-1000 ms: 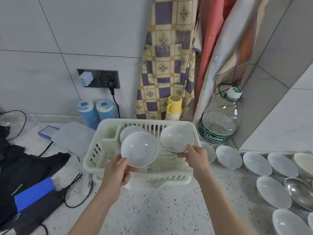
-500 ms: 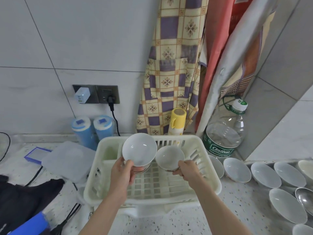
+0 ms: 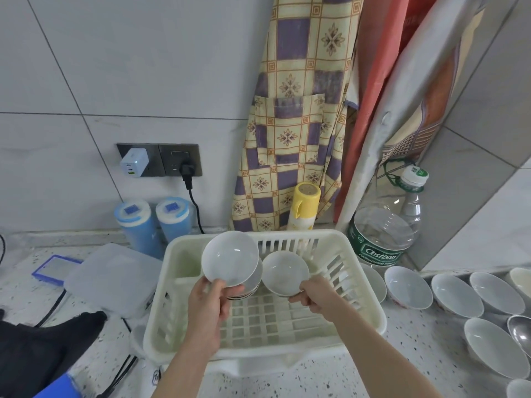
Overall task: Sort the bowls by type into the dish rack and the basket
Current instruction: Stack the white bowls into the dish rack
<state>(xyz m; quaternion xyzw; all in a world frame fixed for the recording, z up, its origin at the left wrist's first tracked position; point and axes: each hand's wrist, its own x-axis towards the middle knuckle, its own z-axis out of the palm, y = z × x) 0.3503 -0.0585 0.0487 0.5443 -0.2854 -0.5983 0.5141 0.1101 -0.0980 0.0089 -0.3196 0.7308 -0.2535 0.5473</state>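
A cream plastic dish rack (image 3: 356, 271) stands on the counter in front of me. My left hand (image 3: 211, 300) pinches the lower rim of a white bowl (image 3: 230, 259), tilted on edge in the rack's back left, against another bowl (image 3: 254, 278) behind it. My right hand (image 3: 314, 294) pinches the rim of a second white bowl (image 3: 284, 272), also on edge, just right of the first. Several more white bowls (image 3: 408, 285) lie on the counter to the right of the rack. No basket is in view.
A metal bowl (image 3: 521, 330) sits among the white ones at the right edge. A large water bottle (image 3: 385, 234) and a yellow-capped can (image 3: 304, 206) stand behind the rack. A lidded plastic box (image 3: 112, 278), blue canisters (image 3: 138, 225), cables and dark cloth (image 3: 43, 349) lie left.
Both hands have carried their bowls forward and down into the rack, and the bowls now stand on edge at its back left. The camera has tilted upward.
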